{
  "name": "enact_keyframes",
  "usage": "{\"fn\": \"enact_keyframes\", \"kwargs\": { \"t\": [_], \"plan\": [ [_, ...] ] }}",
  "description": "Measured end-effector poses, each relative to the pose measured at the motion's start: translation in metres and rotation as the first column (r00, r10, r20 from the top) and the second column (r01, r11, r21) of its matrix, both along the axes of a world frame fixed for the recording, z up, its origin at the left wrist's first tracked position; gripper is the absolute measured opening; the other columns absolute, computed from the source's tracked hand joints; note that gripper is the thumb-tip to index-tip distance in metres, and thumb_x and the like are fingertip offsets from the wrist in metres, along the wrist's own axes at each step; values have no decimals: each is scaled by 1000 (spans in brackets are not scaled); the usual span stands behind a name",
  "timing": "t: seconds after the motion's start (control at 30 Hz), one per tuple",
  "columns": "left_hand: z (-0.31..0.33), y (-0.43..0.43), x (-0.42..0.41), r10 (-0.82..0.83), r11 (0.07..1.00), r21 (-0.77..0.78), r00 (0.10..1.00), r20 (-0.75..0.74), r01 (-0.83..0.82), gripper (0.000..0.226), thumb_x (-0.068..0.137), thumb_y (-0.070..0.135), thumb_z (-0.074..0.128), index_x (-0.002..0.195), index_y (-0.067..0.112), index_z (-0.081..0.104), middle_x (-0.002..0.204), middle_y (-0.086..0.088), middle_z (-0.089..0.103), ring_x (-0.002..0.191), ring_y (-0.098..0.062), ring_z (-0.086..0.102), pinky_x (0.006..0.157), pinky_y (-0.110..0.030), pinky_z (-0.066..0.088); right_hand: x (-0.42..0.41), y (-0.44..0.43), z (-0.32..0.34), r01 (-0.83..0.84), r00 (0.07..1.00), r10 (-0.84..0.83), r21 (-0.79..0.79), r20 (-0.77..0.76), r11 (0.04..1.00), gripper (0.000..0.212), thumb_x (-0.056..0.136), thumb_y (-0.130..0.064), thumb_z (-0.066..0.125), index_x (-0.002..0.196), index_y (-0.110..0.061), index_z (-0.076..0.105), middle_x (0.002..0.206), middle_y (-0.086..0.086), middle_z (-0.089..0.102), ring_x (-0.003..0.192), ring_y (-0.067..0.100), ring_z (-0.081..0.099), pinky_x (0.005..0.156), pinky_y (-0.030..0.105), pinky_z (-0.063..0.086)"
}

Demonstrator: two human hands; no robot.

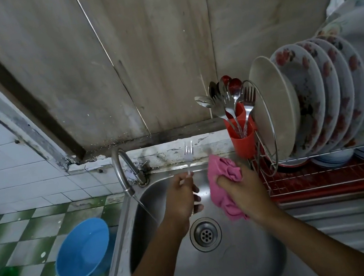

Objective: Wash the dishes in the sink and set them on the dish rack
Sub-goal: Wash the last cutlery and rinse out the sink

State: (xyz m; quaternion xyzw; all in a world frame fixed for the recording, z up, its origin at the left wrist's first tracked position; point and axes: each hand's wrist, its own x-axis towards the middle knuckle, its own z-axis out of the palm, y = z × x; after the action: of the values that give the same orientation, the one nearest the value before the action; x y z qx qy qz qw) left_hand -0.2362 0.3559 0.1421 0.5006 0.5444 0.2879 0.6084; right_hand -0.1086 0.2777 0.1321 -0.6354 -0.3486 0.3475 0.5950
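Over the steel sink (251, 263), my left hand (182, 197) holds a metal fork (188, 154) by its handle, tines pointing up toward the back wall. Just to its right, my right hand (241, 188) grips a crumpled pink cloth (222, 186), apart from the fork. Water runs from the tap (122, 171) into the basin at the left. The wire dish rack (314, 179) stands right of the sink, holding several upright plates (307, 94). A red cup (242, 135) at its near end holds spoons and forks.
The drain (205, 234) lies in the basin between my forearms. A blue dipper (82, 251) hangs left of the sink above the green and white tiled floor. Bowls (332, 159) sit under the plates on the rack. A ribbed drainboard (357, 224) extends to the right.
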Motion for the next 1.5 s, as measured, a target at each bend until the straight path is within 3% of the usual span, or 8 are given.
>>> {"fn": "enact_keyframes", "kwargs": {
  "t": [0.17,0.3,0.67,0.83,0.97,1.1,1.23,1.5],
  "plan": [
    [-4,-16,-8,-124,954,242,967,-221,178,17,105,19,48,101,6,58,73,2,64,47,-3,47,47,-20,39,-3,23,20,-145,908,141,-19,394,989,11,94,-20,68,102,-15,61,80,-3,63,59,3,59,54,25,48],
    [-2,-25,-17,-133,842,432,901,-413,322,17,105,24,49,95,17,61,79,14,63,74,9,58,62,-11,41,0,42,19,-84,671,156,-134,725,987,22,94,-28,66,112,-17,61,103,-1,54,79,14,56,57,18,34],
    [-12,-21,-37,-58,891,403,931,-361,212,15,101,23,55,87,20,60,81,4,64,72,-10,58,70,-30,47,-3,53,8,-128,463,166,-120,870,985,40,85,-11,72,122,-13,56,109,4,44,80,22,57,64,38,54],
    [-9,-22,-43,-43,965,234,956,-289,115,32,106,34,46,91,20,70,67,5,59,55,-3,53,57,-33,45,2,56,9,-14,614,52,-54,788,998,36,88,-10,71,122,-12,58,111,-3,43,78,9,47,59,9,29],
    [-9,-17,-51,1,968,237,941,-338,84,37,109,34,41,100,20,74,99,-12,71,84,-17,66,75,-31,51,4,54,24,55,794,-72,46,604,997,15,90,-13,69,102,-15,59,96,-3,49,76,8,50,57,11,29],
    [-6,-13,-44,-34,947,289,938,-344,141,23,108,26,46,90,19,60,84,-5,66,53,-7,62,49,-25,48,-13,41,35,-196,826,182,-32,534,980,10,95,-19,65,99,-15,57,95,-1,55,62,9,55,48,11,44],
    [-3,-10,-35,-25,823,483,868,-495,299,30,107,24,47,78,26,56,77,0,66,66,-13,62,66,-34,52,-18,44,28,-302,679,317,-141,662,943,22,94,-26,65,114,-19,62,100,-4,49,80,10,55,69,28,51],
    [-1,-24,-49,-19,801,542,914,-404,256,27,104,28,54,87,16,71,73,3,68,75,-9,62,61,-15,42,15,73,32,-175,890,211,-124,405,977,12,100,-23,59,103,-13,64,86,-1,66,74,10,62,60,17,42]
  ]
}}
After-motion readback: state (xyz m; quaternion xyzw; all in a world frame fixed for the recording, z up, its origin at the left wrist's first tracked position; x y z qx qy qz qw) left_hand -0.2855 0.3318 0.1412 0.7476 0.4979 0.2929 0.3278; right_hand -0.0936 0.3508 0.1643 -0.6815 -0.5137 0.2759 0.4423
